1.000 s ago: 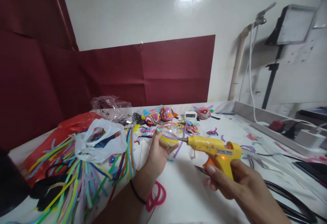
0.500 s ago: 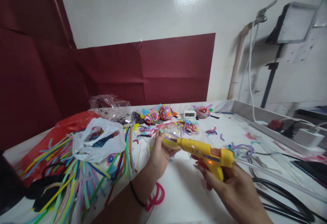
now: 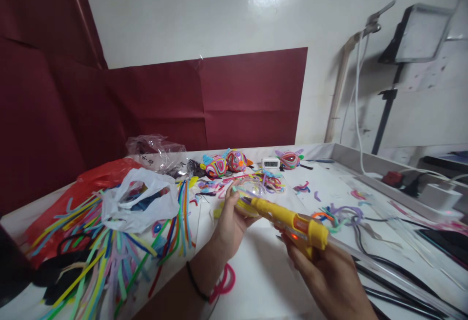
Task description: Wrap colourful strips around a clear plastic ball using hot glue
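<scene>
Clear plastic ball (image 3: 245, 192), partly wrapped in coloured strips, sits cupped in your left hand (image 3: 229, 217) above the white table (image 3: 263, 281), fingers closed around its underside. Your right hand (image 3: 321, 271) is clamped on the grip of the yellow glue gun (image 3: 292, 218), with its nozzle touching the ball's right side and the glue stick trailing back past your wrist. Loose foam strips (image 3: 109, 247) and a white plastic bag (image 3: 141, 203) lie left of you; finished decorated balls (image 3: 224, 163) and a small digital clock (image 3: 271, 162) sit near the far edge.
</scene>
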A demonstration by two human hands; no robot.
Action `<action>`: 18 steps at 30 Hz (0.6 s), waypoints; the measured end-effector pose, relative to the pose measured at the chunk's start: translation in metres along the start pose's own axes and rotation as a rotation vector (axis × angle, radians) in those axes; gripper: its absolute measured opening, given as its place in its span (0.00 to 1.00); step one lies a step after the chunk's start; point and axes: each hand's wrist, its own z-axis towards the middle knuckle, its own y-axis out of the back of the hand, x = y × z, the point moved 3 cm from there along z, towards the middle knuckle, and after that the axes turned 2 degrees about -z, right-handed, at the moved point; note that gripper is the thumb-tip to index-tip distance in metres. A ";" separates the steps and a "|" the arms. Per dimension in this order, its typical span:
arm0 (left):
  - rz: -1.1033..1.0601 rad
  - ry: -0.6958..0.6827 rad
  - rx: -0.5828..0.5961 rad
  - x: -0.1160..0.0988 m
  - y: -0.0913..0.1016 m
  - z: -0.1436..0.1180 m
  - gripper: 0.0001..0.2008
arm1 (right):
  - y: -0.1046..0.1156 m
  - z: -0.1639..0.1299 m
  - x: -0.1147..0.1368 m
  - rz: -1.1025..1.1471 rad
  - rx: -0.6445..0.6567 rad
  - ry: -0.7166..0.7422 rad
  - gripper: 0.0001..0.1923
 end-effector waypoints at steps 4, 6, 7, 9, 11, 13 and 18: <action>-0.003 -0.001 0.011 0.002 0.001 0.000 0.25 | -0.004 -0.005 -0.008 -0.044 -0.003 0.040 0.17; 0.000 -0.003 0.022 0.002 0.000 0.000 0.24 | -0.005 -0.007 -0.011 -0.072 0.012 0.069 0.17; 0.002 -0.005 0.029 0.002 -0.001 0.000 0.24 | -0.006 -0.007 -0.012 -0.083 0.021 0.083 0.17; 0.007 -0.008 0.038 0.002 -0.002 -0.001 0.25 | -0.005 -0.008 -0.013 -0.099 0.041 0.107 0.17; 0.013 -0.005 0.040 0.002 -0.003 -0.001 0.25 | -0.004 -0.007 -0.015 -0.118 0.062 0.121 0.18; 0.017 0.000 0.032 0.002 -0.003 -0.002 0.25 | -0.003 -0.007 -0.015 -0.138 0.069 0.139 0.18; 0.029 -0.005 0.036 0.003 -0.004 -0.003 0.22 | -0.002 -0.008 -0.017 -0.190 0.070 0.180 0.18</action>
